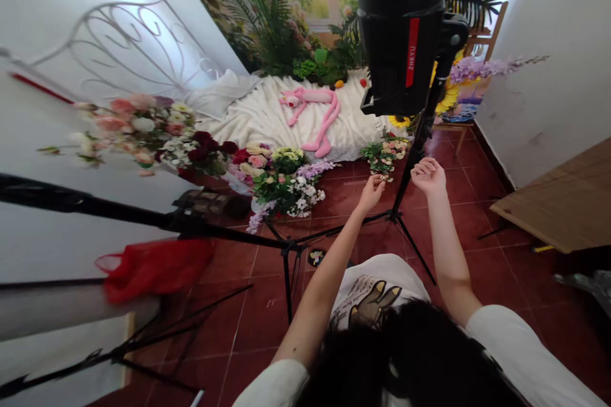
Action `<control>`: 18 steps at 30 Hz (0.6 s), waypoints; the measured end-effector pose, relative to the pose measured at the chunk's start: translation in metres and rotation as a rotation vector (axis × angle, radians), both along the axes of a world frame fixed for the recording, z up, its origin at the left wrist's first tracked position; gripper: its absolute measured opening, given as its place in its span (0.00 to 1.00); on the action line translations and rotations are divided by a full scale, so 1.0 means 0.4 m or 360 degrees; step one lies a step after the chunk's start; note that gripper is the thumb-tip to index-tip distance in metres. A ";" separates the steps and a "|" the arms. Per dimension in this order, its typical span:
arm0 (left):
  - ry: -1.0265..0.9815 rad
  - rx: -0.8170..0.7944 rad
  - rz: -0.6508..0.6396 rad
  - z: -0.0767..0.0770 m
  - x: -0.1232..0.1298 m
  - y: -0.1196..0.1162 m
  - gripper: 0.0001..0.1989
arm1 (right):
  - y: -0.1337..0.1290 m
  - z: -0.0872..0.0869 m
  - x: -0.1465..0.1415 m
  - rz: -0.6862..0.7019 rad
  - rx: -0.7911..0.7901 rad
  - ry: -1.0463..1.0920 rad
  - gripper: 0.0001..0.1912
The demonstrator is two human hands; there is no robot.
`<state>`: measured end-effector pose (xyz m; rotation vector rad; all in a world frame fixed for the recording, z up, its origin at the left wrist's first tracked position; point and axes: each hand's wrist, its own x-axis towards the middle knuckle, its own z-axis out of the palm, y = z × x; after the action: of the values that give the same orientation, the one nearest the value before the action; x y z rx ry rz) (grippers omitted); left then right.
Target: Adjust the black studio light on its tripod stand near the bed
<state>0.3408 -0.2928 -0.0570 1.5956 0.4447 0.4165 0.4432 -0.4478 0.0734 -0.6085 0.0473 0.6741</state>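
Observation:
My left hand point(373, 192) is closed in a pinch on a small shiny item point(384, 178), too small to name. It is just in front of a small bunch of flowers and leaves point(382, 155). To the right, my right hand point(428, 175) has its fingers curled, palm turned up, beside the black pole of a light stand point(411, 165); whether it holds anything is not clear. A large black studio light point(398, 38) with a red label sits on that stand, above and beyond both hands.
A pink plush toy point(315, 98) lies on a white fluffy cover point(262, 114). Flower bunches point(286, 178) stand left of my hands. Black stand legs point(286, 267) spread over the red tiles. A red bag point(147, 267) hangs at left; a wooden board point(558, 197) leans at right.

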 end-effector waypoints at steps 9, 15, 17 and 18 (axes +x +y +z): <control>0.0303 -0.0416 0.0575 -0.154 -0.409 0.213 0.21 | 0.130 -0.043 -0.113 0.0097 -0.0413 -0.0184 0.14; 0.0535 -0.0429 0.1108 -0.111 -0.680 0.390 0.12 | 0.276 -0.084 -0.206 0.0528 -0.0580 -0.0384 0.13; 0.0539 -0.0281 0.1493 -0.081 -0.758 0.438 0.08 | 0.331 -0.096 -0.244 0.0682 -0.0627 -0.0476 0.14; 0.0523 -0.0174 0.1732 -0.063 -0.790 0.459 0.08 | 0.359 -0.102 -0.264 0.0756 -0.0659 -0.0523 0.14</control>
<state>0.0248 -0.1092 -0.0823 1.1944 1.5712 0.9174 0.3376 -0.3043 0.0328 -1.1430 -0.2783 1.0256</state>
